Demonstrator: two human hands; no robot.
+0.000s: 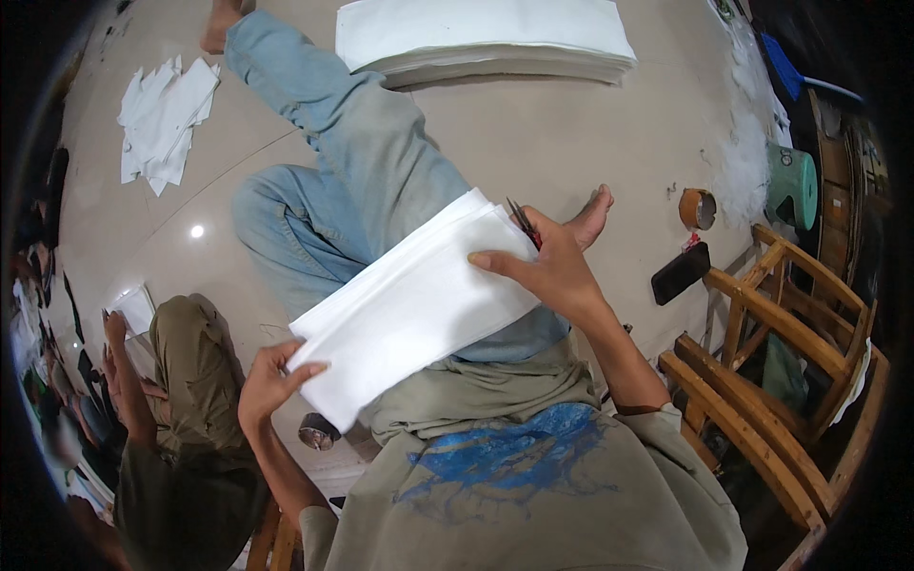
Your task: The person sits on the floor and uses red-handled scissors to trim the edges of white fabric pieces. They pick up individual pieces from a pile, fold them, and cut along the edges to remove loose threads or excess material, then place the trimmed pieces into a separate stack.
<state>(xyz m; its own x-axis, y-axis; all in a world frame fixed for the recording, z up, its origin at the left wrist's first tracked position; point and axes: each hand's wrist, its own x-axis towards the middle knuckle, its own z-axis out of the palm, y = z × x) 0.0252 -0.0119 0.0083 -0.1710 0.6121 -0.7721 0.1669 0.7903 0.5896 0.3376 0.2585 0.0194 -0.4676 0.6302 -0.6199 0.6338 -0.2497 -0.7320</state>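
A stack of white fabric panels (418,300) lies across my thighs, its layers slightly fanned along the far edge. My left hand (275,382) pinches the stack's left end, thumb on top and fingers beneath. At the other end, my right hand (546,264) grips the stack with its thumb pressed on the upper face. Thread snips (525,225) with dark pointed blades and a red part are tucked in that same right hand, tips pointing away from me. The undersides of the panels are hidden.
A tall pile of white fabric (485,53) rests on the tiled floor ahead. Loose white pieces (168,118) lie far left. To the right are a tape roll (697,208), a phone (680,273), a green stool (791,185) and wooden chairs (778,314). Another person (189,428) sits at left.
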